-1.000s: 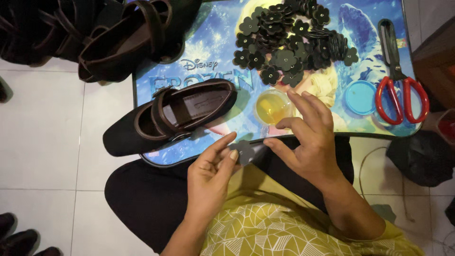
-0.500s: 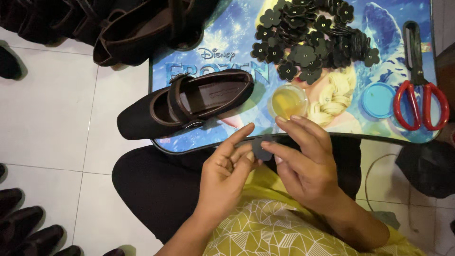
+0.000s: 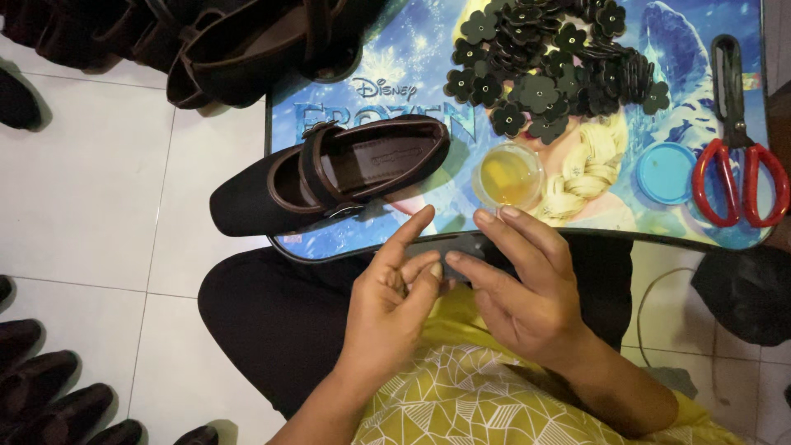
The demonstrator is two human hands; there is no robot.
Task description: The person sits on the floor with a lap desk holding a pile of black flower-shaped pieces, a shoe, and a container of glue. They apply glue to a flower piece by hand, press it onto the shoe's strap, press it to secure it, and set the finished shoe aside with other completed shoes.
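the left hand and the right hand meet over the person's lap, at the near edge of a small picture-printed table. between them they hold a small dark flat piece, greyish and partly hidden by the fingers. the left hand's thumb and curled fingers pinch its left end, while the left forefinger sticks out straight toward the table. the right hand's thumb presses the piece from the near side and its forefinger and middle finger lie together across the far side, so both hands are clamped on it. what exactly the piece is cannot be told.

just beyond the hands, on the left part of the table, lies a dark brown shoe with two straps and a buckle, its squared toe jutting past the table's left edge over the white tiled floor. to the right of the shoe, near the right fingertips, stands a small clear pot of yellow glue, open. its blue lid lies further right. red-handled scissors rest at the right edge, blades pointing away. at the far side sits a heap of dark flower-shaped trims.

more dark shoes are piled at the far left, overlapping the table's corner, and another row of shoes stands on the floor at near left. a black bag lies at right, below the table.
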